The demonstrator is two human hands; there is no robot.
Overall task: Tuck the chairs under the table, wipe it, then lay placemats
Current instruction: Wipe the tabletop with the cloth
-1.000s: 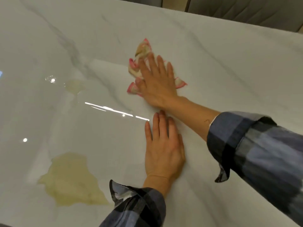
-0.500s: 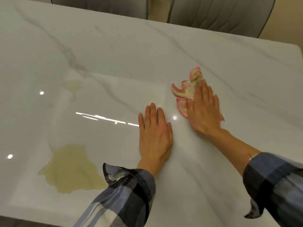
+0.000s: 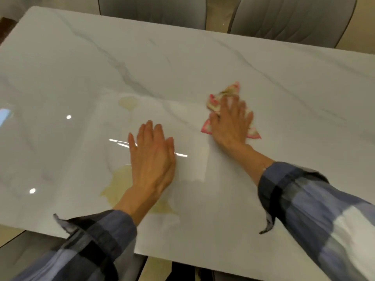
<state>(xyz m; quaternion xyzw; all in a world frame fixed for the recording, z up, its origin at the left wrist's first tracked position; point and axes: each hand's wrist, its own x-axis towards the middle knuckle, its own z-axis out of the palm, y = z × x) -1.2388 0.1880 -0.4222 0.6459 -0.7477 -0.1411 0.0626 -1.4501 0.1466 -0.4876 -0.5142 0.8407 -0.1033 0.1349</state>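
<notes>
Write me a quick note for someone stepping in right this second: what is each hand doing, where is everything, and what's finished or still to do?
Right hand: flat, fingers straight, pressing the pink-edged cloth onto the marble table, right of centre.
Left hand: flat on the tabletop, holding nothing.
Two grey chairs stand close against the far edge; the near side is out of view.
Done: far chairs look tucked in.
Left: wiping is under way. A large yellowish patch shows by the left wrist and a smaller one farther in; whether they are spills or reflections is unclear. No placemats in view, so laying them remains.
</notes>
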